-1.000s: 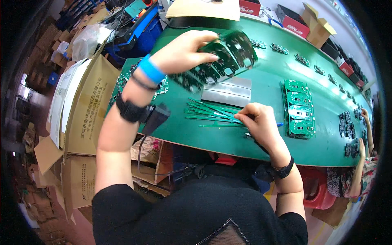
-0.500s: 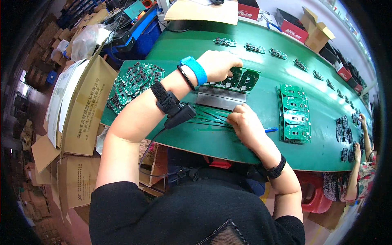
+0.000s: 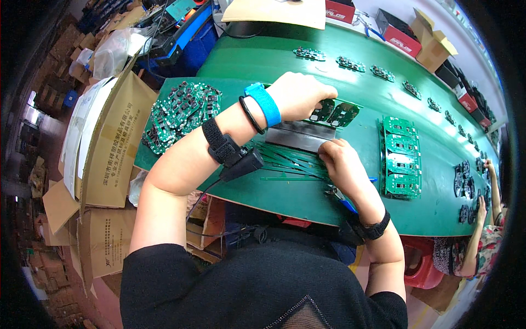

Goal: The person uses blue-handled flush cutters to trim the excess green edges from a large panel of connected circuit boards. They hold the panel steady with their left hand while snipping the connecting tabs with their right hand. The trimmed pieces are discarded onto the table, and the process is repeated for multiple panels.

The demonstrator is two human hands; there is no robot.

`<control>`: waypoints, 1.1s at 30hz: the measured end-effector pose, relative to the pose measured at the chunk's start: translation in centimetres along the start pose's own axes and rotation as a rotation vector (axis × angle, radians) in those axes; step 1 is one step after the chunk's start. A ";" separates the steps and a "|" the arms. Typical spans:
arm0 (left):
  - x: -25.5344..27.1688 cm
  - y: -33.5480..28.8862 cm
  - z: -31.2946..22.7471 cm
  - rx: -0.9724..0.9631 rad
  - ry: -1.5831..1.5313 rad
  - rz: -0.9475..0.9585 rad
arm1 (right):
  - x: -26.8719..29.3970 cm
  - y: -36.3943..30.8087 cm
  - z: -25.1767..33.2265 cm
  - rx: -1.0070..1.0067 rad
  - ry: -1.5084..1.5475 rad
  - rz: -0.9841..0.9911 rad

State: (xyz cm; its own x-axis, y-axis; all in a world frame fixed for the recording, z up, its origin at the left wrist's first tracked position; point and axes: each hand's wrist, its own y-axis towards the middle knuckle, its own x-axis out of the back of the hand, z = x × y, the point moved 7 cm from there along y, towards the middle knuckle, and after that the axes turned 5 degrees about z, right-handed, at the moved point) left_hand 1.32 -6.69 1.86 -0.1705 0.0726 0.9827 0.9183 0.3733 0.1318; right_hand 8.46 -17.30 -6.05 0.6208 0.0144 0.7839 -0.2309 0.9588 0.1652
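Above the dark metal block (image 3: 300, 138), my left hand (image 3: 300, 94) is closed on a green circuit board panel (image 3: 344, 114). The panel leans back behind the block, its left part covered by the hand. At the block's near right corner, my right hand (image 3: 342, 164) is closed with fingertips pressed together; whether it grips the block or something small is hidden. Thin green board strips (image 3: 285, 163) lie in front of the block, some reaching toward my right fingers. Under my right wrist, blue-handled pliers (image 3: 347, 203) show in part.
A heap of separate boards (image 3: 183, 112) lies left, a stack of board panels (image 3: 401, 159) right. Small boards (image 3: 350, 64) line the far side of the green table (image 3: 263, 49). A cardboard box (image 3: 118, 148) stands left. Another person's hands (image 3: 482, 205) work at far right.
My left hand has come down slightly, and the panel under it is tilted further back. My right hand has shifted a little to the right, and the pliers now show beneath its wrist.
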 end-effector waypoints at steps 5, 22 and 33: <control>0.2 0.0 -0.2 -0.004 -0.008 0.035 | 1.1 0.2 1.0 0.097 -0.019 -0.111; -0.1 0.4 0.4 -0.001 -0.046 0.031 | 0.7 -0.2 0.5 0.076 -0.045 -0.031; -1.4 1.7 1.9 -0.001 0.041 0.020 | 0.5 -0.3 0.4 0.109 -0.104 -0.012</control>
State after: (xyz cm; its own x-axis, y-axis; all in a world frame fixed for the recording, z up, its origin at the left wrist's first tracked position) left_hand 2.48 -4.39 0.47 -0.1376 0.0415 0.9896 0.9216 0.3715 0.1126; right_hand 8.53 -17.68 -5.46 0.5446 -0.0313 0.8381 -0.3079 0.9220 0.2346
